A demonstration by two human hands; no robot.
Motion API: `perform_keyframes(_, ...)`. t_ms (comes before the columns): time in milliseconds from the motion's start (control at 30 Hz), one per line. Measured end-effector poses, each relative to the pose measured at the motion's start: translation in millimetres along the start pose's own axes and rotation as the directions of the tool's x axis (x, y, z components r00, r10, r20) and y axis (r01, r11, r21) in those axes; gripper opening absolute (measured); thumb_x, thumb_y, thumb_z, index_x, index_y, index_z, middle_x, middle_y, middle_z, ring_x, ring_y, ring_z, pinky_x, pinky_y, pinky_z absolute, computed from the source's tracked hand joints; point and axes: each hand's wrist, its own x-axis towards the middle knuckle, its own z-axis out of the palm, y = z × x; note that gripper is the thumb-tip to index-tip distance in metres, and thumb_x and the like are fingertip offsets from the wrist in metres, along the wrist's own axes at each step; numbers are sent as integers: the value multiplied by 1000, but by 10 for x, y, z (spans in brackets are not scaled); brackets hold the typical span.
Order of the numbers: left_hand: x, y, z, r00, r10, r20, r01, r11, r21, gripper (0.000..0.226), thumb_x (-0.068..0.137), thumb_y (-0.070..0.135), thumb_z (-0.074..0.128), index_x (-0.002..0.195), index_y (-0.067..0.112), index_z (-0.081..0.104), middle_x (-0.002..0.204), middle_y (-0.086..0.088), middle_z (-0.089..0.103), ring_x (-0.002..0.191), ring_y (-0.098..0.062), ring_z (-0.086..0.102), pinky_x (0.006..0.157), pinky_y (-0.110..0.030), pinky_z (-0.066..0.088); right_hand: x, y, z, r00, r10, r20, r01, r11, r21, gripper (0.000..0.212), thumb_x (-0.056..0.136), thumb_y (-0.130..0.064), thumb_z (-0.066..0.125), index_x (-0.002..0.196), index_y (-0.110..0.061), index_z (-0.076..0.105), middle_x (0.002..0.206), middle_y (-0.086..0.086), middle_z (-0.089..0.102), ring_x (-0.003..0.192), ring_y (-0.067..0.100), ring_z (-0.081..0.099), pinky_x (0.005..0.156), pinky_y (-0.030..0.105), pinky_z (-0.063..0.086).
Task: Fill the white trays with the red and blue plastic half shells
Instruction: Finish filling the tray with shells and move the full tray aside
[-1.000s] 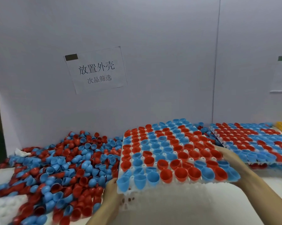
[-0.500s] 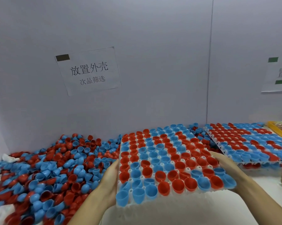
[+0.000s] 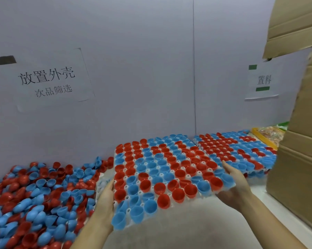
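1. Filled white tray [image 3: 169, 178], centre of the frame: every visible cell holds a red or blue half shell, open side up. It is held off the white table [image 3: 178, 227], near edge tilted a little toward the camera.
2. Left hand [image 3: 106, 200], lower centre-left: fingers closed against the tray's left edge, thumb on top of the rim, the rest presumably beneath. Clamped on the tray.
3. Right hand [image 3: 236, 184], lower centre-right: palm cupped under the tray's right near corner, fingers [image 3: 225, 164] lying along its right edge. Also clamped on the tray. Gripping opposite sides probably keeps the load level so shells do not tip out.
4. Second filled tray [image 3: 241, 153], right of centre, resting on the table just beside the held one, likely the place for finished trays.
5. Loose shell pile [image 3: 34, 198], lower left: red and blue halves heaped against the wall, the stock for filling.
6. Empty white tray [image 3: 103, 184], partly hidden between the pile and the left hand.
7. Paper sign [image 3: 47, 79], upper left; smaller sign [image 3: 263, 81], upper right.
8. Cardboard boxes [image 3: 298, 141], right edge, stacked.
9. Yellow bin [image 3: 266, 135], right of centre, behind the second tray; contents unclear.
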Motion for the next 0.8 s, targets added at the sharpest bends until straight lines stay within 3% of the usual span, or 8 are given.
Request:
perform_keyframes(100, 225, -16, 185, 999, 7, -48, -8, 999, -37, 44, 101, 40, 49, 104, 9, 80, 121, -19, 71, 110, -39, 69, 93, -50, 55, 29, 209, 26, 968, -230, -104, 217, 969, -117, 26, 100, -32, 48, 117, -18, 63, 114, 15, 71, 104, 33, 70, 80, 44, 57)
perform_keyframes(200, 526, -64, 457, 998, -52, -25, 49, 995, -86, 47, 103, 43, 43, 120, 10, 72, 122, -18, 71, 105, -37, 72, 79, -47, 61, 76, 515, 42, 903, -359, -237, 292, 915, -277, 20, 104, -20, 43, 107, -11, 61, 91, 19, 72, 82, 33, 71, 68, 39, 55)
perform_keyframes(367, 1104, -301, 1047, 980, -108, 168, 127, 986, -109, 50, 103, 42, 41, 135, 10, 62, 132, -21, 65, 120, -43, 63, 102, -57, 49, 101, 790, -103, 833, -515, -202, 331, 756, -565, 17, 101, 0, 47, 94, -6, 61, 75, 20, 69, 65, 30, 69, 55, 35, 53)
perform_keyframes(500, 1524, -591, 1473, 944, -171, 283, 210, 971, -117, 54, 105, 48, 37, 136, 9, 60, 133, -22, 65, 120, -44, 63, 100, -58, 49, 145, 838, -196, 818, -549, -169, 319, 679, -661, 23, 97, 10, 47, 87, -4, 62, 65, 15, 68, 58, 28, 66, 52, 35, 49)
perform_keyframes(633, 1862, -856, 1748, 929, -220, 296, 260, 960, -106, 53, 105, 42, 40, 140, 6, 57, 137, -24, 61, 131, -45, 53, 115, -60, 35, 160, 829, -215, 829, -540, -146, 304, 654, -693, 22, 95, 12, 49, 84, -3, 62, 62, 14, 67, 52, 21, 62, 50, 29, 47)
perform_keyframes(800, 2195, -1109, 1929, 937, -247, 246, 281, 953, -116, 59, 108, 48, 34, 143, 4, 54, 141, -25, 57, 134, -44, 50, 117, -60, 31, 161, 816, -237, 838, -535, -109, 292, 608, -738, 23, 94, 11, 49, 80, -2, 61, 62, 15, 68, 51, 20, 62, 49, 22, 46)
